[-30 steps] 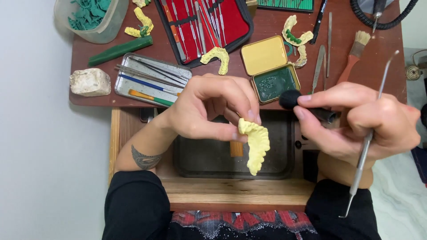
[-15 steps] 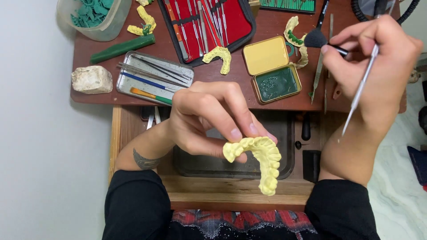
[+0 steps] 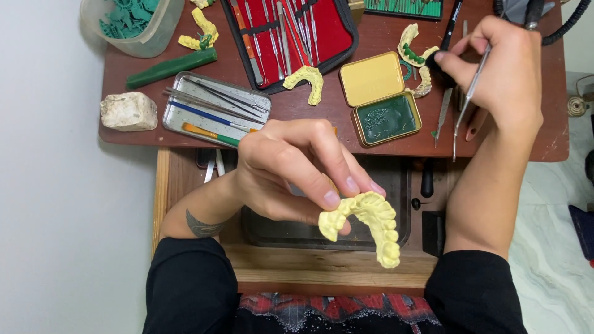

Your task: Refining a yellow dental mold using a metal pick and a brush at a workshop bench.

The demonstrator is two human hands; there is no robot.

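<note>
Left hand (image 3: pixel 291 167) pinches a yellow cast (image 3: pixel 368 222) by one end, held up over the drawer tray (image 3: pixel 402 204); right hand (image 3: pixel 501 68) is up at the desk (image 3: pixel 322 111), gripping a metal pick (image 3: pixel 468 99) and a black brush (image 3: pixel 447 37), near the open tin (image 3: pixel 387 117) of green wax.

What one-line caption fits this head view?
Left hand pinches a yellow dental cast; right hand holds a metal tool above the desk.

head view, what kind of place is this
Likely a dental lab bench: the left hand holds a yellow dental cast, with a red instrument case and a tin of green wax on the desk.
</note>
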